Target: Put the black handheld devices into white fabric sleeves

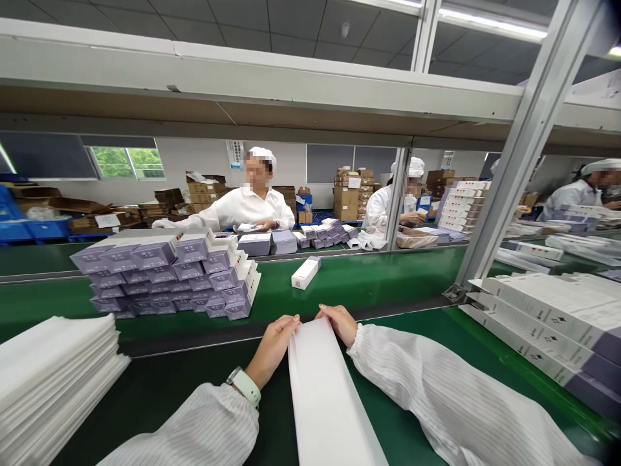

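A long, folded white sheet [327,395], thin and slightly see-through like foam or paper, lies in front of me on the green work surface. At its far end, my left hand [275,343] pinches the left corner between thumb and fingers. On the opposite corner, my right hand [339,322] grips the edge in the same way. Beyond both hands, a single white and purple box [306,272] rests on the green belt. A thick stack of similar white sheets [53,388] is at my left.
Purple and white boxes [169,268] are piled on the belt at left. Flat cartons [553,323] are stacked at right beside a metal post [524,142]. A shelf [272,84] spans overhead. Across the belt, a co-worker [252,204] and others in white work at their places.
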Demonstrator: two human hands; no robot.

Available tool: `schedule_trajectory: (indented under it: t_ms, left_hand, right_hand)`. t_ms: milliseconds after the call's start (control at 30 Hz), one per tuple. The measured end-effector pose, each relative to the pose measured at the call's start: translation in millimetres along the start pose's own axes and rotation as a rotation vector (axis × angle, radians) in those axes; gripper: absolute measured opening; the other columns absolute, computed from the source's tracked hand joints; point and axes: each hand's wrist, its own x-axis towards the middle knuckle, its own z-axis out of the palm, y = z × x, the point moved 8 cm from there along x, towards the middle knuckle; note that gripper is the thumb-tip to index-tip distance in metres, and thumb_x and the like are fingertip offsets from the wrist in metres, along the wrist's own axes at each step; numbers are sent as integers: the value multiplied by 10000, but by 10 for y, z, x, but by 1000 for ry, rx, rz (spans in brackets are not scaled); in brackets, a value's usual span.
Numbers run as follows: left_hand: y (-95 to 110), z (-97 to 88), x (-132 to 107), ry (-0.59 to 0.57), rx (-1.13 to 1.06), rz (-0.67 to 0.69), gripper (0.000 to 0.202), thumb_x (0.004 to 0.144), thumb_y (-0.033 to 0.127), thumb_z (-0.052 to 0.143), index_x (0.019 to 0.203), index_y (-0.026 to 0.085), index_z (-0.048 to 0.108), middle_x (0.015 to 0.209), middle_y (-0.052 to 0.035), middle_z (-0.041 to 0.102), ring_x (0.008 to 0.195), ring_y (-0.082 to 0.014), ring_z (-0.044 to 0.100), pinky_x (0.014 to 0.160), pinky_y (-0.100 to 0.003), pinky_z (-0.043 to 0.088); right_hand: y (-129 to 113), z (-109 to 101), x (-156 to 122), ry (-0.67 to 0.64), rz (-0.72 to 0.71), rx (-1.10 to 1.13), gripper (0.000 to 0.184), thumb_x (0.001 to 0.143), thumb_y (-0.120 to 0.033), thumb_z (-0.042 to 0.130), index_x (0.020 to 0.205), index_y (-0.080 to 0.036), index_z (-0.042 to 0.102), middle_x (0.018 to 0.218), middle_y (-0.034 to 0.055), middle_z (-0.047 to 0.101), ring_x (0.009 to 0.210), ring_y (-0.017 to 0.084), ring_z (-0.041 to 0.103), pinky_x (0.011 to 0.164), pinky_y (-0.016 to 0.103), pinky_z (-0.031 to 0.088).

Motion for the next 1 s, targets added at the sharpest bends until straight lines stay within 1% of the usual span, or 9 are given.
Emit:
schedule_trajectory:
  t_ms: [133, 300, 433, 633, 800, 1000]
  left_hand:
    - [50, -19, -13, 10, -40, -6, 290, 757, 324, 367, 596, 151, 535, 702, -12, 512, 730, -157, 462, 700, -251, 329]
    - [44, -31, -6, 12, -79, -8, 186, 670, 263, 419, 588, 152, 544, 739, -22, 542, 770, -177, 476, 742, -264, 329]
    - [24, -34, 0, 10, -99, -10, 172, 648, 253, 424, 574, 150, 542, 740, -30, 542, 772, -184, 478, 746, -272, 330]
    - [12, -37, -15, 2, -111, -17, 130, 609, 196, 418, 539, 152, 519, 751, -27, 530, 776, -184, 473, 741, -269, 335]
    - [-18, -28, -15, -15, -124, -24, 115, 588, 167, 407, 533, 152, 507, 771, -27, 532, 776, -186, 474, 711, -264, 353]
    - [15, -48, -11, 17, -128, 19, 139, 604, 195, 408, 500, 153, 489, 719, -30, 529, 763, -187, 478, 725, -271, 343]
  right_hand:
    - [-41, 23, -2, -23, -31, 73, 430, 690, -438, 476, 389, -130, 474, 509, 36, 524, 554, 138, 483, 606, 288, 338]
    - [-28, 25, 2, -27, -30, 86, 437, 704, -427, 463, 380, -134, 470, 483, 28, 508, 554, 139, 488, 608, 285, 343]
    - [-37, 26, 1, -31, -59, 82, 436, 716, -417, 456, 380, -139, 452, 470, 21, 497, 543, 136, 485, 595, 278, 331]
    - [-31, 30, -9, -32, -40, 66, 439, 719, -429, 443, 396, -133, 478, 466, 23, 492, 502, 124, 461, 551, 268, 311]
    - [-31, 32, -3, -22, -31, 47, 442, 688, -448, 479, 373, -139, 451, 448, 17, 481, 494, 122, 452, 560, 273, 313]
    - [-3, 39, 13, -15, -35, 41, 475, 677, -500, 467, 372, -136, 468, 430, 19, 463, 472, 121, 432, 534, 273, 296]
